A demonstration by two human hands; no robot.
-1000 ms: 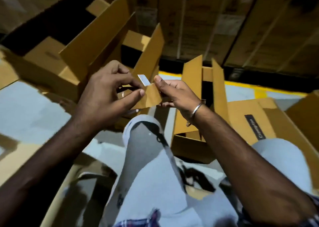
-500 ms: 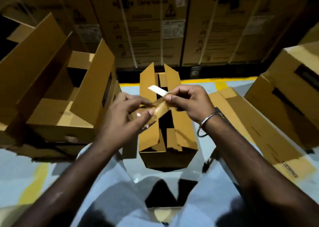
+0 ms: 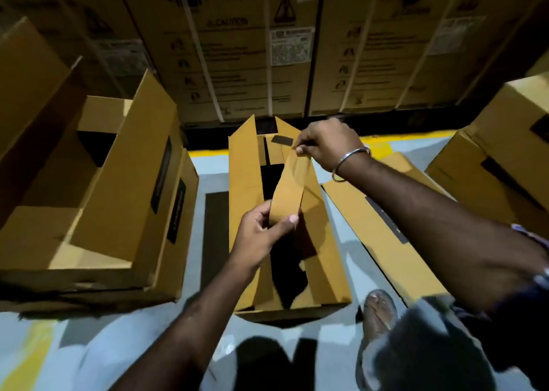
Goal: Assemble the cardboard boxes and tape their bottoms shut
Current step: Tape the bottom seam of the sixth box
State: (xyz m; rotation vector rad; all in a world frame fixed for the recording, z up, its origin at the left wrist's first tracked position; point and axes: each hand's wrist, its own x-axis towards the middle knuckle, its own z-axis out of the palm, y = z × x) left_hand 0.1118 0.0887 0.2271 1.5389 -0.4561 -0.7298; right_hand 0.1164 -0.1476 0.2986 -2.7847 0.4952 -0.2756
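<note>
- Holding the tape (image 3: 289, 188) taut, left hand (image 3: 261, 236) pinches its near end, right hand (image 3: 326, 145) its far end.
- I centre it over the box (image 3: 246, 188) seam, then press down.

the big carton (image 3: 237, 49) at the back carried the printed words "clamp bottom" near its top, and just below them "caution" beside a warning triangle sign (image 3: 284, 10). the white sticker (image 3: 291, 46) under that triangle was too blurred to read.
</note>
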